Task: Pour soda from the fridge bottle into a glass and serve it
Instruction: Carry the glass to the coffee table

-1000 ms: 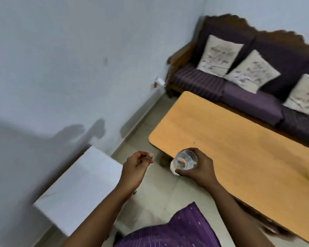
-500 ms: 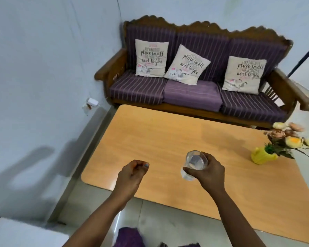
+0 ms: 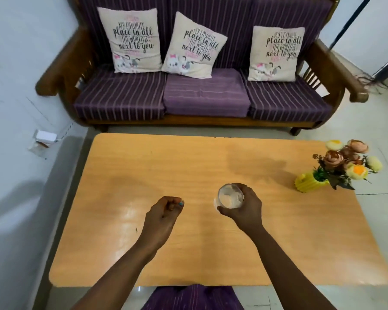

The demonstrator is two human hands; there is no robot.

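Note:
My right hand (image 3: 244, 209) grips a clear drinking glass (image 3: 230, 196) from its right side and holds it upright over the middle of the wooden coffee table (image 3: 143, 171). Clear liquid seems to be in the glass; whether the glass touches the tabletop I cannot tell. My left hand (image 3: 162, 213) hovers over the table a short way left of the glass, fingers curled into a loose fist with nothing in it. No soda bottle is in view.
A yellow vase of artificial flowers (image 3: 336, 168) stands at the table's right side. Behind the table is a purple striped sofa (image 3: 202, 95) with three printed cushions. A wall runs along the left; tiled floor lies to the right.
The view has swung right from the wall to face the table squarely. Both hands, one with the glass, have come forward over the tabletop.

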